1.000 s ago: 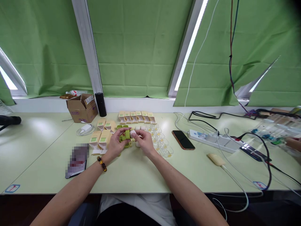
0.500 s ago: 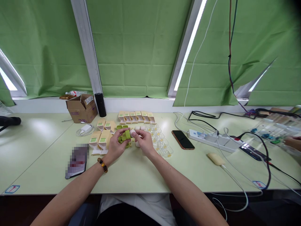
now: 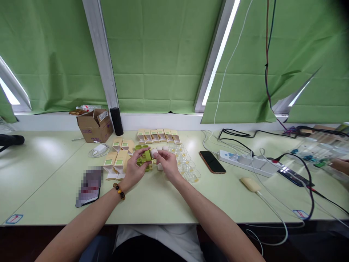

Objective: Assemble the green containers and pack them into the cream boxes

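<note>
Between thumb and fingers, my left hand (image 3: pixel 135 168) grips a small green box-like piece (image 3: pixel 148 155). My right hand (image 3: pixel 168 164) pinches a small white rounded piece (image 3: pixel 153 153) up against the green piece's right side; whether it sits inside cannot be made out. More green pieces (image 3: pixel 142 147) lie on the table just behind and below my left hand. Several clear plastic trays with yellow spots (image 3: pixel 188 165) spread out to the right of my right hand, and another white piece (image 3: pixel 159 167) rests under it.
Open cream cartons stand in a back row (image 3: pixel 159 136) and at left (image 3: pixel 120 162). Around them are a pixelated phone or tablet (image 3: pixel 89 187), a dark phone (image 3: pixel 212 162), a power strip (image 3: pixel 247 162) with cables, a cardboard box (image 3: pixel 95 127) and a black cylinder (image 3: pixel 116 122). Another person's hand (image 3: pixel 339 165) shows far right.
My right fingers and the white piece have shifted very slightly against the green piece. My left hand has stayed in place.
</note>
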Tool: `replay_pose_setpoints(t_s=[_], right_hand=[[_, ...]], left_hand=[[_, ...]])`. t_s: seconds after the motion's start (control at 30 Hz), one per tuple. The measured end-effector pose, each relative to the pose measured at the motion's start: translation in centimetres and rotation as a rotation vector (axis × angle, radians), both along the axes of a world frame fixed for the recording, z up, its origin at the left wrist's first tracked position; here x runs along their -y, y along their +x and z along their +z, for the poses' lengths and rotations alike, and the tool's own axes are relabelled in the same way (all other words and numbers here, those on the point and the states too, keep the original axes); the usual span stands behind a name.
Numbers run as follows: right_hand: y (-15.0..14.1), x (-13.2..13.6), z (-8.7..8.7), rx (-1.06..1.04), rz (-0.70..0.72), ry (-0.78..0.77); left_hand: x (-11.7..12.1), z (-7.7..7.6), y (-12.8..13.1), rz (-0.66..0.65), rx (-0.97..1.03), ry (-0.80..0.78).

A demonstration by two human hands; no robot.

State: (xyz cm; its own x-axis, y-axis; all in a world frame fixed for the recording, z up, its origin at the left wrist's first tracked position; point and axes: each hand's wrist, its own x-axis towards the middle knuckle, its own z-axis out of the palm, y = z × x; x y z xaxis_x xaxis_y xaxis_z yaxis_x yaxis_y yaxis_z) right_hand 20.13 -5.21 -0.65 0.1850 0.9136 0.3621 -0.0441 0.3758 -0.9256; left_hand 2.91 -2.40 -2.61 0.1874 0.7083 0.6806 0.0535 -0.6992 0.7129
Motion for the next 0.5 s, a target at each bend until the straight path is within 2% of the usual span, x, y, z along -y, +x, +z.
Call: replay_pose_setpoints(t_s=[0.5], right_hand=[[0.09,0.38,0.32,0.109,-0.020,0.017]], left_hand=[[0.08,0.10,-0.05,-0.020,-0.007,-0.069]])
